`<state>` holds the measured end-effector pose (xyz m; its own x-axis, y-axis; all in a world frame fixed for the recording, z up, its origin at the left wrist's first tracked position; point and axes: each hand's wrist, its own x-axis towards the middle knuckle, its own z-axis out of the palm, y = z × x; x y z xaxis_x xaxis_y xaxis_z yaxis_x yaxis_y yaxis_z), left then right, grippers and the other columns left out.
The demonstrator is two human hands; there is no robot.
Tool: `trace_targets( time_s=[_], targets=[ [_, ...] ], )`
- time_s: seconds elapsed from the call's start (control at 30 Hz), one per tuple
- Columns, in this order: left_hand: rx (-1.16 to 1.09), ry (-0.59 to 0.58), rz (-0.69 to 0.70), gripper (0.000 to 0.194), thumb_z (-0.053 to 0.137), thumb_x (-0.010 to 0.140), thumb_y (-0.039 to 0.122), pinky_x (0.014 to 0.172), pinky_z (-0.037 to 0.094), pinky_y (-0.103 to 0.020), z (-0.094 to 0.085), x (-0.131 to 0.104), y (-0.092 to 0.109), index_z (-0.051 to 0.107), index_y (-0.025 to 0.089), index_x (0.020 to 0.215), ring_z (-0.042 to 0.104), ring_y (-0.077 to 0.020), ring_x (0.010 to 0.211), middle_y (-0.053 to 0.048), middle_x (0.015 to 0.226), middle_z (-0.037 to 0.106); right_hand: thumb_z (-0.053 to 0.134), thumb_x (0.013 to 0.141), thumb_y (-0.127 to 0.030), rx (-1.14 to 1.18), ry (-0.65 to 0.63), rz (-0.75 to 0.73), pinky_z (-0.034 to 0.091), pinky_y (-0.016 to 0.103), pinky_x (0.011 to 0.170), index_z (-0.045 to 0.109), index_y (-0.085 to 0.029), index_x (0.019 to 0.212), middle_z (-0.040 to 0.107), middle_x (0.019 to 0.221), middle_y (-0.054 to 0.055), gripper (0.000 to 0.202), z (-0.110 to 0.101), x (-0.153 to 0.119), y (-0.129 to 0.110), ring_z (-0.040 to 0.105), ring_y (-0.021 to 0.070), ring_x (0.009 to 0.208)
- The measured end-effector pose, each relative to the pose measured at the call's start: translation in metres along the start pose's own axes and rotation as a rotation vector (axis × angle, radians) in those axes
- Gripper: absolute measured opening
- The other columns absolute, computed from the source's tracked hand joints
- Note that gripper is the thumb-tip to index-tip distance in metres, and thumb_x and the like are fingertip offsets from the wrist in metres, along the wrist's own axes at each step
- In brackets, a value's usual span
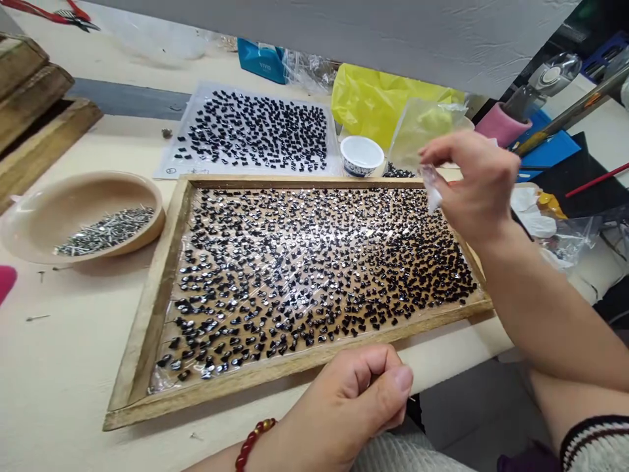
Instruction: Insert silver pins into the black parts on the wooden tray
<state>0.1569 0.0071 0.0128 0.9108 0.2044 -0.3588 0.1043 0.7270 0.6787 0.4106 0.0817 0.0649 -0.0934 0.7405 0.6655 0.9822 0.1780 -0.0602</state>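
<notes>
My right hand (472, 177) is raised over the far right corner of a wooden-framed tray (314, 369). Its fingers are pinched on a clear plastic bag (410, 134), and a crumpled bit of plastic pokes out below them. Small black pieces (399, 172) lie at the bag's lower end; whether inside or behind it, I cannot tell. Many shiny black pieces (295, 275) with pins cover the tray's plastic-lined bottom. In front of the tray's near edge, my left hand (361, 400) is closed with the thumb over the fingers, hiding whatever is inside.
A beige bowl (29, 219) of metal pins stands left of the tray. Behind are a white sheet (171, 164) covered in black pieces, a small white cup (362, 156) and a yellow bag (363, 98). Stacked wooden frames (44, 118) and red-handled cutters (69, 16) lie at left.
</notes>
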Motion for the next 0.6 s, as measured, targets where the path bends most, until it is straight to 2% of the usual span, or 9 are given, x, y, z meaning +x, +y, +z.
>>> trace_targets(
  time_s=[0.07, 0.13, 0.23, 0.27, 0.43, 0.53, 0.6],
  targets=[
    [-0.012, -0.012, 0.001, 0.033, 0.050, 0.089, 0.039, 0.049, 0.019, -0.024, 0.000, 0.000, 0.000, 0.042, 0.017, 0.066, 0.023, -0.0060, 0.049, 0.006, 0.058, 0.036, 0.053, 0.080, -0.006, -0.241, -0.104, -0.027, 0.046, 0.031, 0.072, 0.060, -0.018, 0.080, 0.066, 0.085, 0.008, 0.015, 0.018, 0.032, 0.007, 0.059, 0.0180, 0.083],
    [-0.023, -0.014, 0.003, 0.034, 0.050, 0.089, 0.040, 0.049, 0.019, -0.023, 0.000, 0.001, 0.000, 0.042, 0.017, 0.066, 0.023, -0.0058, 0.049, 0.007, 0.057, 0.036, 0.039, 0.088, -0.007, -0.420, -0.244, -0.123, 0.044, 0.035, 0.076, 0.059, -0.014, 0.086, 0.065, 0.095, 0.014, 0.022, 0.037, 0.060, 0.012, 0.057, 0.0216, 0.092],
    [-0.012, 0.013, 0.005, 0.035, 0.049, 0.089, 0.043, 0.050, 0.021, -0.024, -0.001, 0.003, 0.002, 0.042, 0.017, 0.066, 0.023, -0.0057, 0.048, 0.007, 0.057, 0.036, 0.033, 0.089, -0.006, -0.448, -0.316, -0.205, 0.042, 0.038, 0.078, 0.058, -0.013, 0.090, 0.063, 0.103, 0.015, 0.026, 0.066, 0.087, 0.018, 0.054, 0.0235, 0.101],
    [0.006, 0.011, 0.009, 0.035, 0.049, 0.089, 0.043, 0.051, 0.021, -0.024, -0.001, 0.003, 0.002, 0.042, 0.017, 0.066, 0.024, -0.0057, 0.048, 0.007, 0.057, 0.037, 0.033, 0.090, -0.011, -0.440, -0.352, -0.236, 0.042, 0.037, 0.077, 0.058, -0.015, 0.087, 0.064, 0.102, 0.013, 0.025, 0.075, 0.091, 0.020, 0.054, 0.0220, 0.100],
    [0.061, -0.018, 0.014, 0.036, 0.049, 0.088, 0.046, 0.054, 0.024, -0.024, -0.003, 0.002, -0.002, 0.044, 0.017, 0.066, 0.026, -0.0061, 0.049, 0.006, 0.057, 0.038, 0.017, 0.096, -0.024, -0.394, -0.418, -0.321, 0.041, 0.033, 0.082, 0.054, -0.017, 0.065, 0.064, 0.091, 0.008, 0.048, 0.111, 0.091, 0.034, 0.054, 0.0127, 0.102],
    [0.072, -0.035, 0.000, 0.039, 0.049, 0.087, 0.049, 0.054, 0.024, -0.024, -0.003, 0.002, -0.004, 0.045, 0.017, 0.067, 0.028, -0.0066, 0.050, 0.006, 0.057, 0.039, 0.025, 0.096, -0.031, -0.332, -0.474, -0.326, 0.044, 0.033, 0.080, 0.051, -0.018, 0.056, 0.066, 0.083, 0.007, 0.049, 0.117, 0.088, 0.037, 0.057, 0.0119, 0.099],
    [0.069, -0.029, -0.022, 0.039, 0.050, 0.086, 0.051, 0.053, 0.023, -0.024, -0.003, 0.001, -0.005, 0.045, 0.017, 0.068, 0.029, -0.0069, 0.050, 0.006, 0.057, 0.039, 0.025, 0.096, -0.034, -0.300, -0.487, -0.320, 0.044, 0.030, 0.077, 0.052, -0.015, 0.055, 0.068, 0.085, 0.005, 0.053, 0.111, 0.086, 0.035, 0.060, 0.0121, 0.098]
  ],
)
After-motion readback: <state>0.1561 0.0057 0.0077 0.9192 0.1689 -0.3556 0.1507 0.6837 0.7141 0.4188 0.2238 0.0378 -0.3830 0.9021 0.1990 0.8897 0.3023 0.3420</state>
